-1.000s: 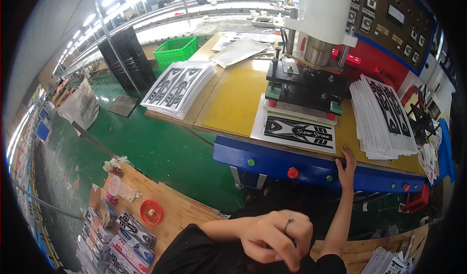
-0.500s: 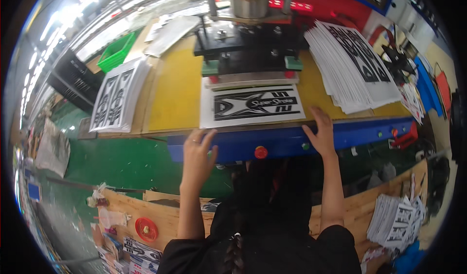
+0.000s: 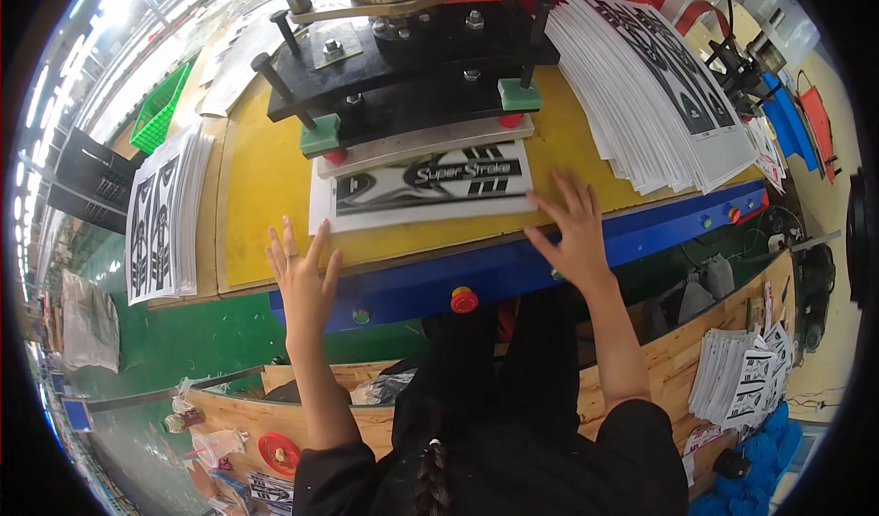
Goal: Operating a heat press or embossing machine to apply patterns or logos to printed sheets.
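A white rectangular paper sheet with black graphic printing (image 3: pixel 439 189) lies in the centre of the frame, flat on a yellow-topped surface (image 3: pixel 265 195). Its far edge is hidden under or behind a long silver metal plate (image 3: pixel 430 147), which hangs below a black bolted steel press assembly (image 3: pixel 412 58); whether the plate touches the sheet cannot be told.

The left hand (image 3: pixel 305 273), left of centre, is open with fingers spread and has hold of nothing, its fingertips near the sheet's lower left corner. The right hand (image 3: pixel 577 232), right of centre, is also wide open and grips nothing; its fingers are just beside the sheet's right edge, though blur hides whether they touch it.

This sheet seems partway through its handling: it is laid out below the press, neither taken up by a hand nor set on a pile. A thick, fanned stack of white printed sheets (image 3: pixel 650 104) fills the upper right, and a second, neater stack of white printed sheets (image 3: pixel 169 214) stands at the left. Both hold many sheets, so the sheet looks like one of a long run; which stack is done and which waits cannot be told.
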Demonstrator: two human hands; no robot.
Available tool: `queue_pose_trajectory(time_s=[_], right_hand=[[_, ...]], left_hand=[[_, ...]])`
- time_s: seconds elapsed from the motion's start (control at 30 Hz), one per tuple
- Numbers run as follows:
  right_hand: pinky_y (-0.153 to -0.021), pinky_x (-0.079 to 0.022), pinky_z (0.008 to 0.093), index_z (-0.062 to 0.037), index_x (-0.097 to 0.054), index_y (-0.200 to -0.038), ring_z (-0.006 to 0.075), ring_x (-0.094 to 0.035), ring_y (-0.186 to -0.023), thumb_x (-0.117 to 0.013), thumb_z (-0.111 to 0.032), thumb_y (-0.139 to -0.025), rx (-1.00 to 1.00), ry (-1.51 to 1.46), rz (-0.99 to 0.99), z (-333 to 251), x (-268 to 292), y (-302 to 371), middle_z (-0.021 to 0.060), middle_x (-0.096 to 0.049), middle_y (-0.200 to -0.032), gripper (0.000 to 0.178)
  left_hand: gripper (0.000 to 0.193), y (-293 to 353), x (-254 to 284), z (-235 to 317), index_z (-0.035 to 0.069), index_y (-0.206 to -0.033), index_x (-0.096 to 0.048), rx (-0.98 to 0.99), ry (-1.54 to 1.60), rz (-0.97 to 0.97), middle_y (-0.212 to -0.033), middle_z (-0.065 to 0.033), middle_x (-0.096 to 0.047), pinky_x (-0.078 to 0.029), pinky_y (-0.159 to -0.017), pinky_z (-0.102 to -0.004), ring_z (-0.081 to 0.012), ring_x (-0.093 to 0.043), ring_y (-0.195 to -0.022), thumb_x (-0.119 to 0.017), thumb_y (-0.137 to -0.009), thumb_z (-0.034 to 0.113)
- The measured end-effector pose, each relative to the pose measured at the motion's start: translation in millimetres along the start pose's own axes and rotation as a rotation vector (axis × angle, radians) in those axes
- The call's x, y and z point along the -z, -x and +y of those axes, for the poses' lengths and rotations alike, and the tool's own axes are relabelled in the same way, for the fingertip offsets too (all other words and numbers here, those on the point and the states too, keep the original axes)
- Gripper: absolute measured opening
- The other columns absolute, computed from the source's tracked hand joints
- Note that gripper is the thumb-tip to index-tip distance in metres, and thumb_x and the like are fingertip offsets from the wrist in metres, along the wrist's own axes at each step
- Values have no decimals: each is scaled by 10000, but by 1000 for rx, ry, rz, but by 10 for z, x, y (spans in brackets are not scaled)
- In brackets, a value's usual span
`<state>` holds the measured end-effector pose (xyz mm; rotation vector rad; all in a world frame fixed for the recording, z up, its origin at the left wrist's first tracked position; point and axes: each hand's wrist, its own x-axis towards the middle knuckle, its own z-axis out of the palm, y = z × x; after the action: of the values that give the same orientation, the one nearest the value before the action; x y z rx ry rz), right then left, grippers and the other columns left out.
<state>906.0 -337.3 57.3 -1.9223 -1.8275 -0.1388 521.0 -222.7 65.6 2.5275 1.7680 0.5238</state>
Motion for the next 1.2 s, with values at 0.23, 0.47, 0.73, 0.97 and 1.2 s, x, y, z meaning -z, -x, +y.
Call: queue_pose_trajectory(time_s=[0.23, 0.47, 0.73, 0.97, 1.2], right_hand=[[-1209, -234, 579, -221, -537, -1486, 487, -341, -1448, -674, -419, -934, -27, 72, -3, 188, -206, -488, 266, -387, -1568, 602], [-1201, -279, 546, -181, -634, -1360, 442, -362, -1453, -714, -326, -910, 4, -16, -16, 229, -76, -427, 205, -425, -1554, 480], [-1197, -297, 514, -183, -640, -1359, 412, -387, -1447, -701, -320, -918, -7, -81, -31, 297, -110, -552, 186, -473, -1533, 465], [-1198, -300, 512, -213, -626, -1408, 393, -404, -1444, -708, -340, -897, 24, 9, -49, 332, -128, -548, 156, -479, -1548, 533], [-1199, -301, 505, -216, -640, -1398, 383, -420, -1438, -708, -352, -890, 15, 22, -48, 324, -132, -558, 143, -494, -1541, 530]], left_hand=[[552, -302, -196, 104, 201, -1516, -512, -6, 53, -13, -1608, -261, -322, -138, -1255, -546, -463, -181, -1535, -614, -998, 363], [436, -267, -155, 37, 250, -1403, -624, -48, 27, 39, -1606, -225, -348, -147, -1251, -561, -451, -203, -1532, -643, -977, 343], [404, -443, -207, 0, 273, -1350, -665, -30, 125, 64, -1595, -211, -381, -185, -1246, -548, -438, -270, -1514, -674, -948, 304], [400, -449, -282, -21, 276, -1310, -698, -6, 171, 130, -1529, -192, -491, -253, -1227, -523, -435, -399, -1454, -696, -911, 275], [393, -459, -286, -19, 280, -1287, -716, 0, 179, 149, -1513, -183, -516, -269, -1219, -524, -428, -423, -1443, -698, -895, 249]])
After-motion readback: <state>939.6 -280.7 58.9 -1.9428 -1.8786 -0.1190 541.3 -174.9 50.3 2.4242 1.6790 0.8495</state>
